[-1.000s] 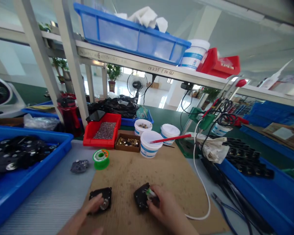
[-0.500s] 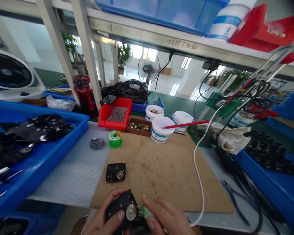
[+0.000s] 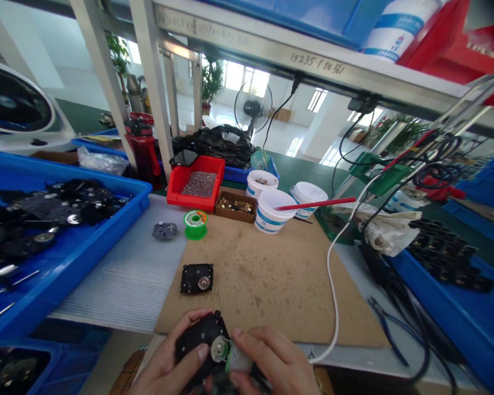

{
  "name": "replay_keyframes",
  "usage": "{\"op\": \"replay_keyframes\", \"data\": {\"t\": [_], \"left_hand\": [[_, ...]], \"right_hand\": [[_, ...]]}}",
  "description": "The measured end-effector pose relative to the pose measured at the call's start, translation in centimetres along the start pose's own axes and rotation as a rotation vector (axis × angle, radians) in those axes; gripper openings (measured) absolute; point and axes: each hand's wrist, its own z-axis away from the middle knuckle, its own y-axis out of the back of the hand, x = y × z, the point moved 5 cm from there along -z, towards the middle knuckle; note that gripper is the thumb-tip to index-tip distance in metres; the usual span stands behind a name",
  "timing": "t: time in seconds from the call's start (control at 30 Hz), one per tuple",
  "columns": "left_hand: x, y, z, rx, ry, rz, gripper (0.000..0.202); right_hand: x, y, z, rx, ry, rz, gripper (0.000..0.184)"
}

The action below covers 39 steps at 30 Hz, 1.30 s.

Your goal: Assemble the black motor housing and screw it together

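Observation:
Near the front edge of the bench, my left hand (image 3: 177, 356) grips a black plastic housing (image 3: 201, 340), its thumb pressed on the face. A round silver metal disc (image 3: 219, 349) sits on that face. Between the fingers of my right hand (image 3: 275, 359) is a small whitish part with a green edge (image 3: 239, 359), held right up against the disc. My fingers cover much of it, so its exact kind does not show. A second black housing (image 3: 196, 278) with a similar disc lies flat on the cardboard (image 3: 271, 280), beyond my left hand.
A grey plate-like part (image 3: 164, 231) and a green solder spool (image 3: 196, 225) lie behind. Further back are a red bin (image 3: 175, 189), a cardboard box of brass parts (image 3: 235, 214) and white tubs (image 3: 274, 219). Blue trays flank the bench; a white cable (image 3: 333, 296) and pliers (image 3: 385, 326) lie right.
My right hand has brought the green-edged part slightly left, closer to the disc, and turned it so more of its whitish side shows. My left hand keeps its hold. The view has shifted a little.

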Motion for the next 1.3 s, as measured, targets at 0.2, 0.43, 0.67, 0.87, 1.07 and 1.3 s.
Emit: {"op": "replay_keyframes", "data": {"t": [0.2,0.43,0.67,0.87,1.07,1.3], "left_hand": [[0.7,-0.4,0.3,0.019,0.006,-0.038,0.064],[1.6,-1.3,1.1,0.089,0.037,-0.012,0.065],[1.5,-1.3,1.0,0.114,0.011,-0.015,0.065],[1.4,-1.1,0.8,0.114,0.015,-0.030,0.069],[1.1,-1.1,0.8,0.107,0.001,0.002,0.067],[1.2,-0.6,0.6,0.070,-0.074,-0.043,0.059]], "right_hand": [[-0.2,0.0,0.0,0.000,-0.027,-0.027,0.031],[-0.1,0.1,0.2,-0.012,-0.028,-0.026,0.030],[0.0,0.1,-0.1,-0.040,-0.031,-0.080,0.030],[0.1,0.1,0.2,-0.067,-0.068,-0.109,0.028],[0.1,-0.1,0.2,-0.050,-0.073,-0.101,0.028],[0.5,-0.3,0.7,-0.050,-0.111,-0.128,0.030]]}}
